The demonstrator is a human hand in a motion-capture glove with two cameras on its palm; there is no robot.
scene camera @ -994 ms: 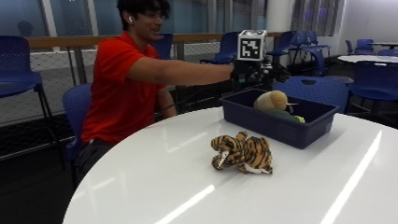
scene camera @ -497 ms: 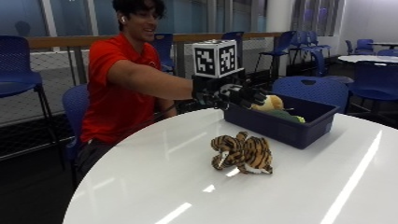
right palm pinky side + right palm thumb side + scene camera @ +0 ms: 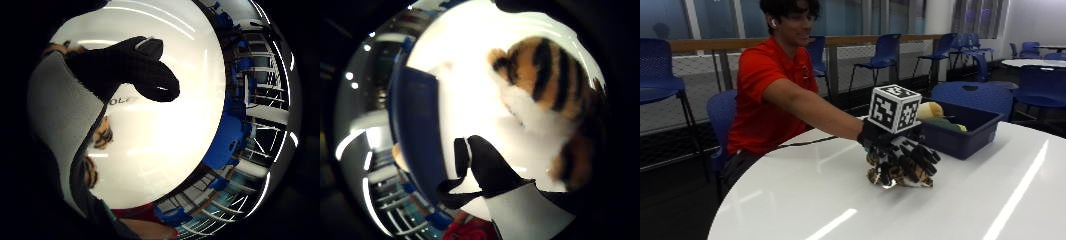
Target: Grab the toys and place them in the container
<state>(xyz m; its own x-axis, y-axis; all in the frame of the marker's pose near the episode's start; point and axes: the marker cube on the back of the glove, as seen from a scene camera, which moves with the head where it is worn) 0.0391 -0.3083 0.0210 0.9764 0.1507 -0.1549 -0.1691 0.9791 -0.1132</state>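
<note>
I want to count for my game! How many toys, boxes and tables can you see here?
Toys on the table: 1, the tiger toy under the gloved right hand
Toys in the box: 2, a tan toy and a green toy
Boxes: 1, the blue container
Tables: 1, the white table
Total: 5

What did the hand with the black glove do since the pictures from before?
The gloved right hand moved away from the blue container and came down over the tiger toy on the white table, fingers spread over it, not yet gripping. The tiger stayed where it was; the toys already in the container stayed too.
</note>
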